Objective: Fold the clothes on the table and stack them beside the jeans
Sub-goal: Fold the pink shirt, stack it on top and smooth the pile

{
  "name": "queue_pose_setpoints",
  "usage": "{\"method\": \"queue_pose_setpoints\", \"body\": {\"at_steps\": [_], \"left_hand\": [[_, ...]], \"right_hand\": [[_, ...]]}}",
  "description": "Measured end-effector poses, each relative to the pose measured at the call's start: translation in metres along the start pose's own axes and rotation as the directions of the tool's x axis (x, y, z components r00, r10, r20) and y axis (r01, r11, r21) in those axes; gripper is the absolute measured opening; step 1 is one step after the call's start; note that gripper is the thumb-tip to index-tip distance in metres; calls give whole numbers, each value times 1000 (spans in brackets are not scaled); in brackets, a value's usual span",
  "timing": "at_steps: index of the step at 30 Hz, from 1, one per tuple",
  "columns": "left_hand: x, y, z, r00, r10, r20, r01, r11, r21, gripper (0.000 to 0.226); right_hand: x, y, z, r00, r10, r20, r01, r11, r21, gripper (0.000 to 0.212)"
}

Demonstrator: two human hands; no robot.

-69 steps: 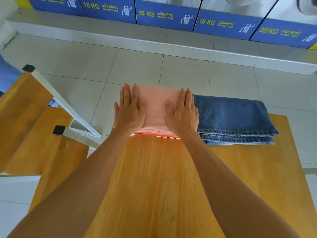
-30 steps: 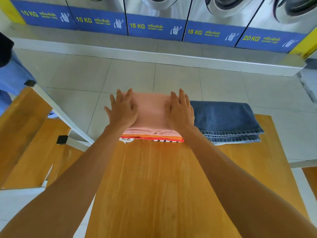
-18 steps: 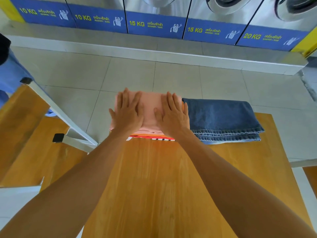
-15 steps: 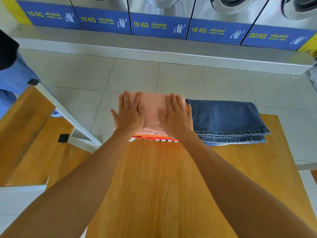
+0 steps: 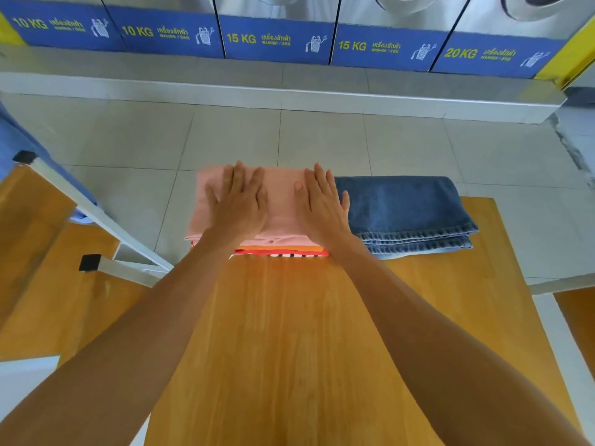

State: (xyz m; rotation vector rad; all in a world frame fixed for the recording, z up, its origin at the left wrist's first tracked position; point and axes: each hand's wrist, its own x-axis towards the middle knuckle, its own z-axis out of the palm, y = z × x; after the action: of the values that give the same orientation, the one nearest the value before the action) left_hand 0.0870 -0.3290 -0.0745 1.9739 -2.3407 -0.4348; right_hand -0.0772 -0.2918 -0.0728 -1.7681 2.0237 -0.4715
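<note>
A folded pink garment [image 5: 279, 201] tops a small stack at the far edge of the wooden table [image 5: 289, 333]. Orange, red and striped folded clothes [image 5: 283, 251] show as thin layers under it. Folded blue jeans [image 5: 405, 210] lie right beside the stack, touching it. My left hand [image 5: 238, 204] lies flat, fingers apart, on the left half of the pink garment. My right hand [image 5: 320, 204] lies flat on its right half, next to the jeans. Neither hand grips anything.
An upturned wooden table with white metal legs [image 5: 96, 217] stands at the left. Tiled floor [image 5: 322, 140] lies beyond the table, then a raised step [image 5: 289, 94] with a row of washing machines [image 5: 277, 40]. Another wooden surface [image 5: 579, 317] shows at the right edge.
My hands, close together on the pink garment half a second ago, have slid apart toward its left and right sides. The stack and jeans have not moved.
</note>
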Motion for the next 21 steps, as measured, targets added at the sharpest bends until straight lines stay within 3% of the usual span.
{"method": "queue_pose_setpoints", "body": {"at_steps": [4,7,10,14,21], "left_hand": [[-14,39,-10,989,39,-140,-42,999,-22,52],[-29,99,3,945,233,-229,-249,968,-42,51],[-41,153,36,896,424,-130,-430,902,-23,54],[-46,177,77,910,399,116,-394,917,-64,70],[-46,164,95,882,458,109,-469,874,125,82]], "right_hand": [[-34,47,-27,978,122,-169,-109,990,84,55],[-53,93,-41,949,253,-189,-253,967,29,54],[-60,129,-55,925,334,-179,-353,932,-80,56],[-60,161,-71,916,373,-146,-397,895,-205,58],[-74,179,-51,929,349,-119,-369,870,-326,65]]}}
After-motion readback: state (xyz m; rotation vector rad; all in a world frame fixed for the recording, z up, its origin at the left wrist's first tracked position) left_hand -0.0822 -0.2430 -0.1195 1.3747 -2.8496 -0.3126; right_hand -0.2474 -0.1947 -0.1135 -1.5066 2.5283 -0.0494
